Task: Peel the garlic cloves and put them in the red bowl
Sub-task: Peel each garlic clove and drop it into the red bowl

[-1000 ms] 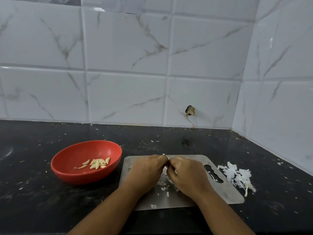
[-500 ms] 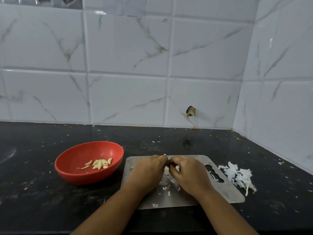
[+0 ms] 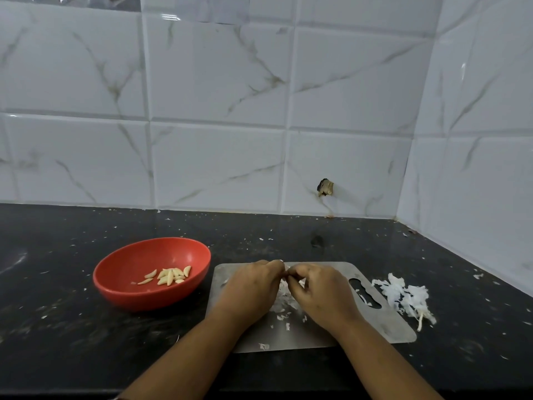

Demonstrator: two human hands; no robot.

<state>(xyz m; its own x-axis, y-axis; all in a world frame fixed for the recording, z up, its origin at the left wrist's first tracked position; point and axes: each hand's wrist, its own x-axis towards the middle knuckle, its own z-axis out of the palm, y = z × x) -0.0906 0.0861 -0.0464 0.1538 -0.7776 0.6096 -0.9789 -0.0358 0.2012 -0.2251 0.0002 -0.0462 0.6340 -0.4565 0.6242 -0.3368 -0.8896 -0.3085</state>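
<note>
Cool, soft, rather dim light falls from above. Small glare streaks sit on the tiles at top and right. The bowl casts a faint shadow on the dark counter. Tile lines bow toward the edges, and detail is slightly soft throughout.

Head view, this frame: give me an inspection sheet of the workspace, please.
Surface: black countertop, flecked with white skin bits.
Job's things: red bowl left of the steel cutting board, holding peeled garlic cloves; garlic clove between the fingertips, mostly hidden.
Clutter: garlic skin pile on the counter right of the board; skin scraps on the board.
Grippers: left hand and right hand meet over the board's far edge, fingers of both pinching the clove.
Cables: nothing seen.
Surroundings: white marble-look tiled wall with a chipped hole; a second tiled wall meets it at the right corner.
</note>
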